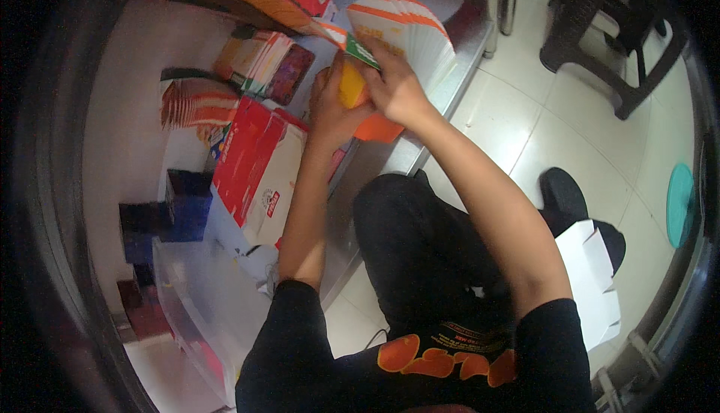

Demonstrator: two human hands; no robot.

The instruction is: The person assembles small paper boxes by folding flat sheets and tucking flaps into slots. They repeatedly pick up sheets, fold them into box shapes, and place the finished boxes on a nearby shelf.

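Black sleeves and two forearms fill the lower frame, both reaching up to a steel table (450,87). Left hand (334,109) is wrapped round an orange carton (352,87), fingers curled on its left side. Right hand (397,87) grips the same carton from the right – thumb side over its green-and-white end. Carton sits at the table's near edge, w/ a fanned stack of white, orange-striped flat cartons (409,27) just behind. One red-and-white box (259,166) left of the hands; 1 clear plastic bin (202,300) below it. On the floor: 1 black stool (615,31), 1 teal disc (680,203).
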